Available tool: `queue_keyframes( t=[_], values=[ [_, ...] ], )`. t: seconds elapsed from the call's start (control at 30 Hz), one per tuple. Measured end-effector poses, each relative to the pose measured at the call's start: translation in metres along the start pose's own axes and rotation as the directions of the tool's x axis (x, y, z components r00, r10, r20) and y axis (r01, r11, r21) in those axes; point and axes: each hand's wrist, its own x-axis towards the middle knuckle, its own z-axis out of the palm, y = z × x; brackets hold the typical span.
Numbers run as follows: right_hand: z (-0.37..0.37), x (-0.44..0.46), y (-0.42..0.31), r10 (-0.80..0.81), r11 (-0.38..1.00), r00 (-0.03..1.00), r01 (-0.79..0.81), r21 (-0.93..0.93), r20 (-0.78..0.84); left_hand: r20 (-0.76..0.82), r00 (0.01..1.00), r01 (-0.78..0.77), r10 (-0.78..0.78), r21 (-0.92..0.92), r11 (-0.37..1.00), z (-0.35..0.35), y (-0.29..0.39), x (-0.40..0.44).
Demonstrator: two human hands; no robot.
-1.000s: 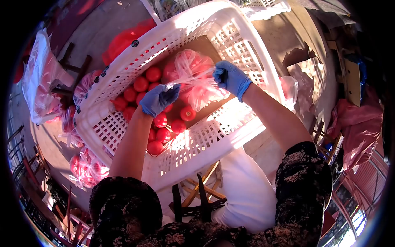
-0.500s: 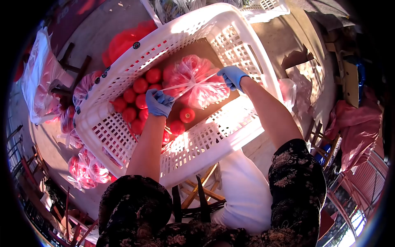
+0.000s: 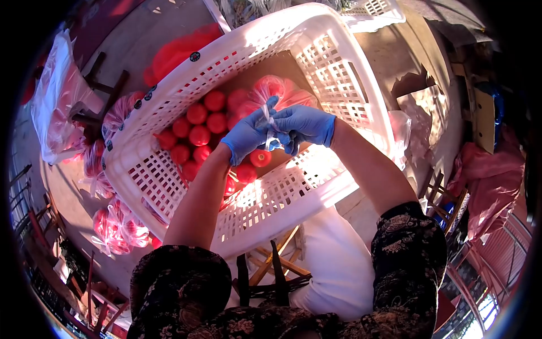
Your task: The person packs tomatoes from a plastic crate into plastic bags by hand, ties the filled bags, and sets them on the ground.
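A clear plastic bag (image 3: 282, 90) filled with red tomatoes rests in a white slatted crate (image 3: 361, 85). Over the bag's near side, my left hand (image 3: 248, 133) and my right hand (image 3: 305, 125), both in blue gloves, meet with the bag's twisted plastic ends pinched between their fingers. Loose tomatoes (image 3: 199, 135) lie on the crate's brown bottom, left of the bag. One more tomato (image 3: 260, 157) shows just below my hands. The hands hide part of the bag.
Filled bags (image 3: 119, 229) lie on the ground left of the crate, near a large plastic bundle (image 3: 59, 101). Red netting (image 3: 180, 51) is behind the crate. Torn cardboard (image 3: 420, 104) and pink cloth (image 3: 488, 181) are at the right.
My hands were apart, stretching the bag's two ends outward. They have now come together over the bag, and the ends cross between their fingers.
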Motion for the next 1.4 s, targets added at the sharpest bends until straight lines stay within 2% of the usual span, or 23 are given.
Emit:
queue_keyframes(
  t=[0.07, 0.1, 0.2, 0.23, 0.3, 0.37, 0.4, 0.43, 0.47, 0.5, 0.53, 0.57, 0.6, 0.67, 0.73, 0.77, 0.8, 0.87, 0.9, 1.03, 1.2, 1.3, 1.4],
  values=[
    [-0.002, -0.009, -0.009, 0.051, 0.994, 0.991, -0.038, 0.103, -0.125, -0.026, 1.0, 0.022, -0.017, 0.196, 0.98, -0.007, -0.006, 0.008],
    [-0.004, -0.016, -0.012, 0.075, 0.991, 0.97, -0.047, 0.126, -0.233, -0.08, 0.996, 0.05, -0.036, 0.181, 0.982, -0.011, -0.008, 0.007],
    [-0.059, -0.034, 0.0, 0.134, 0.975, 0.793, 0.002, 0.222, -0.595, -0.124, 0.992, -0.039, 0.0, -0.307, 0.951, -0.062, -0.038, 0.014],
    [-0.062, -0.039, -0.004, 0.19, 0.972, 0.768, -0.06, 0.226, -0.611, -0.15, 0.988, -0.09, 0.022, -0.462, 0.882, -0.07, -0.05, 0.016],
    [-0.053, -0.032, -0.007, 0.018, 0.976, 0.803, 0.114, 0.184, -0.595, -0.211, 0.976, -0.188, 0.047, -0.723, 0.665, -0.078, -0.067, 0.019],
    [-0.031, -0.03, -0.015, -0.197, 0.952, 0.816, 0.293, 0.094, -0.544, -0.307, 0.919, -0.381, 0.246, -0.539, 0.751, -0.058, -0.054, 0.021],
    [-0.024, -0.027, -0.012, -0.396, 0.914, 0.755, 0.379, -0.145, -0.523, -0.333, 0.874, -0.475, 0.354, -0.431, 0.767, -0.044, -0.041, 0.023],
    [-0.02, -0.022, -0.012, -0.586, 0.808, 0.676, 0.451, -0.378, -0.447, -0.341, 0.871, -0.44, 0.352, -0.224, 0.87, -0.024, -0.023, 0.021],
    [-0.011, -0.018, -0.013, -0.742, 0.647, 0.586, 0.498, -0.577, -0.326, -0.314, 0.782, -0.518, 0.538, 0.151, 0.842, -0.015, -0.024, 0.029],
    [-0.001, -0.017, -0.014, -0.874, 0.401, 0.454, 0.475, -0.783, -0.173, -0.215, 0.694, -0.525, 0.687, 0.502, 0.688, -0.009, -0.028, 0.037],
    [0.012, -0.017, -0.019, -0.944, 0.112, 0.329, 0.397, -0.911, 0.027, -0.171, 0.689, -0.497, 0.704, 0.596, 0.631, -0.006, -0.034, 0.049],
    [0.023, -0.015, -0.018, -0.939, 0.062, 0.333, 0.415, -0.908, 0.088, -0.127, 0.682, -0.468, 0.72, 0.682, 0.563, -0.004, -0.04, 0.061],
    [0.028, -0.018, -0.018, -0.903, -0.025, 0.397, 0.329, -0.944, 0.163, -0.184, 0.748, -0.449, 0.638, 0.567, 0.69, -0.004, -0.05, 0.076],
    [0.034, -0.022, -0.021, -0.872, -0.262, 0.363, 0.221, -0.939, 0.329, -0.116, 0.767, -0.355, 0.631, 0.742, 0.569, -0.007, -0.048, 0.086],
    [0.02, -0.02, -0.019, -0.912, -0.129, 0.385, 0.065, -0.99, 0.144, 0.162, 0.735, -0.116, 0.658, 0.987, -0.113, -0.015, -0.043, 0.087],
    [0.009, -0.017, -0.016, -0.923, -0.06, 0.381, -0.017, -0.998, 0.048, 0.125, 0.757, 0.009, 0.642, 0.979, -0.202, -0.011, -0.04, 0.087],
    [-0.008, -0.01, -0.005, -0.965, 0.062, 0.255, -0.024, -0.998, -0.066, 0.108, 0.762, 0.012, 0.639, 0.983, -0.181, -0.01, -0.038, 0.084],
    [-0.029, -0.01, 0.003, -0.719, 0.413, 0.443, -0.346, -0.843, -0.535, 0.077, 0.773, 0.014, 0.63, 0.99, -0.138, -0.01, -0.033, 0.07],
    [-0.037, -0.008, 0.006, -0.548, 0.429, 0.535, -0.479, -0.765, -0.643, 0.073, 0.701, -0.093, 0.709, 0.996, -0.01, -0.011, -0.038, 0.068],
    [-0.041, -0.002, 0.008, -0.32, 0.34, 0.729, -0.507, -0.792, -0.605, 0.031, 0.523, -0.383, 0.852, 0.901, 0.203, -0.006, -0.042, 0.061],
    [-0.042, -0.023, -0.007, -0.471, 0.299, 0.759, -0.341, -0.891, -0.449, -0.013, 0.489, -0.438, 0.872, 0.861, 0.259, 0.009, -0.005, 0.031],
    [0.008, -0.063, -0.039, -0.424, 0.632, 0.799, -0.075, -0.771, -0.425, 0.05, 0.518, -0.498, 0.854, 0.829, 0.254, 0.024, 0.042, -0.015],
    [0.036, -0.096, -0.034, -0.559, 0.742, 0.723, 0.217, -0.634, -0.406, 0.041, 0.503, -0.527, 0.864, 0.806, 0.269, 0.034, 0.091, -0.078]
  ],
)
